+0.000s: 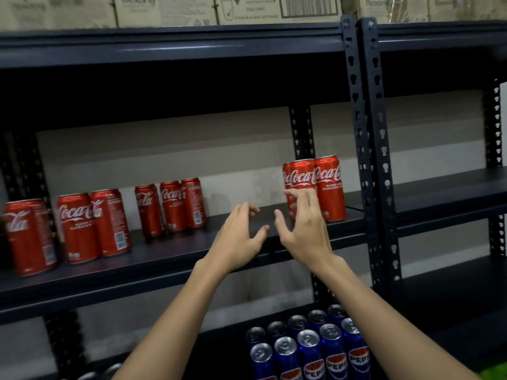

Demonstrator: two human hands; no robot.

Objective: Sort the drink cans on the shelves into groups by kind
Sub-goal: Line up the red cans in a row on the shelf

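Red Coca-Cola cans (315, 187), upright, apparently undented

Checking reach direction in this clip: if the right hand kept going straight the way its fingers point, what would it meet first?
Probably the front Coca-Cola can of the right-end cluster; the right hand has its fingers overlapping its label. Whether they touch is unclear.
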